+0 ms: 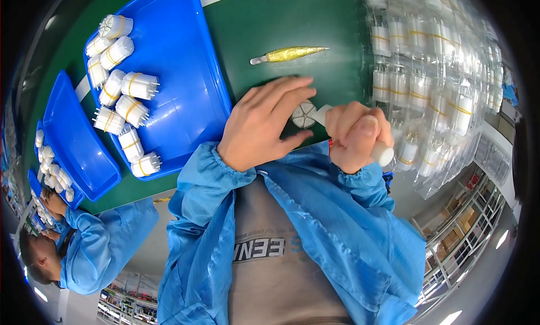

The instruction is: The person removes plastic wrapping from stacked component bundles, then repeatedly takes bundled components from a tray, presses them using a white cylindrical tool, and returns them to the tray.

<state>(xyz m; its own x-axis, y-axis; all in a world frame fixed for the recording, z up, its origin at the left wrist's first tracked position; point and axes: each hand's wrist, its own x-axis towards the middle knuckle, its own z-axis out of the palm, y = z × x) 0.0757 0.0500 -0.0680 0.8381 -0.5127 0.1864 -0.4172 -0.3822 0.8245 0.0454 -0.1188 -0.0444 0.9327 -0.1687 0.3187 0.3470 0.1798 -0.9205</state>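
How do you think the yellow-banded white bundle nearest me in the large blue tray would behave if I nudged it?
The white bundle might roll, since it looks round and lies on its side. Its yellow band would probably keep it moving as one piece. The thin prongs at one end could be fragile.

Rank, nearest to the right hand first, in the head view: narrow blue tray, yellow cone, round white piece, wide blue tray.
1. Round white piece, beside the right hand.
2. Yellow cone, ahead and left.
3. Wide blue tray, left.
4. Narrow blue tray, far left.
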